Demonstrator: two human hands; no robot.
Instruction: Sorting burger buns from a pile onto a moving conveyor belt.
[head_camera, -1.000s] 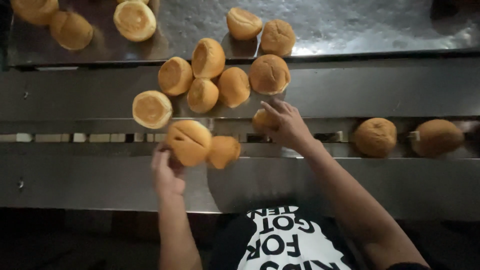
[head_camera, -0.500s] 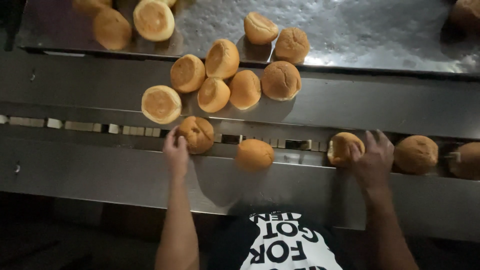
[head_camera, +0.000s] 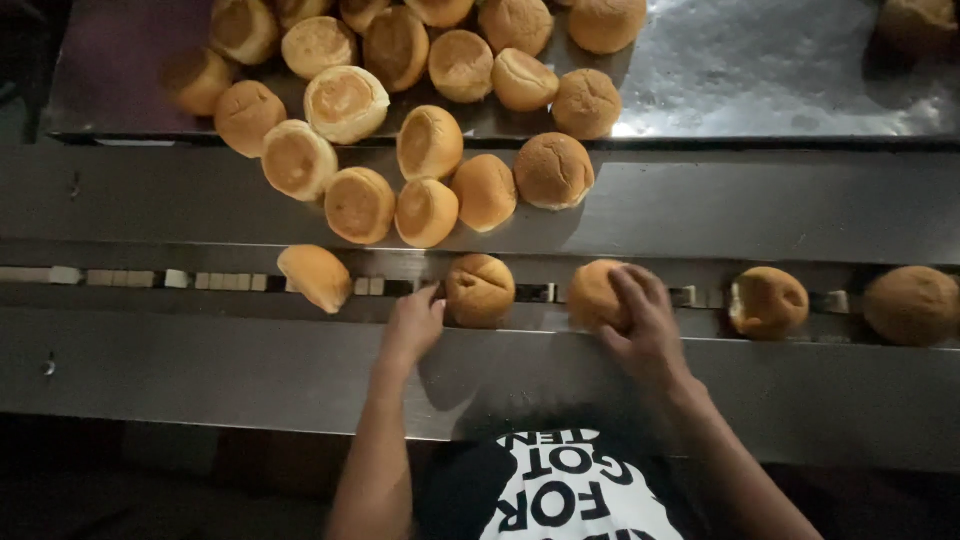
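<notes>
My left hand (head_camera: 412, 328) rests at the near edge of a narrow conveyor track (head_camera: 150, 279), its fingertips touching a round golden bun (head_camera: 480, 290) that sits in the track. My right hand (head_camera: 643, 318) lies over another bun (head_camera: 594, 295) in the same track, fingers curled on its top and right side. A tilted bun (head_camera: 316, 276) lies in the track to the left of my left hand. Two more buns (head_camera: 767, 302) (head_camera: 911, 304) sit in the track to the right.
A heap of several buns (head_camera: 428, 142) spreads over the steel table (head_camera: 760, 70) and down onto the sloped steel ledge (head_camera: 700, 205) just behind the track. A wide steel rail (head_camera: 200, 365) runs along the near side, above my dark printed shirt (head_camera: 570, 490).
The view has shifted so the heap sits higher and more to the left. My right hand moved left from a far-right bun onto a bun nearer the middle. My left hand now touches a bun further right.
</notes>
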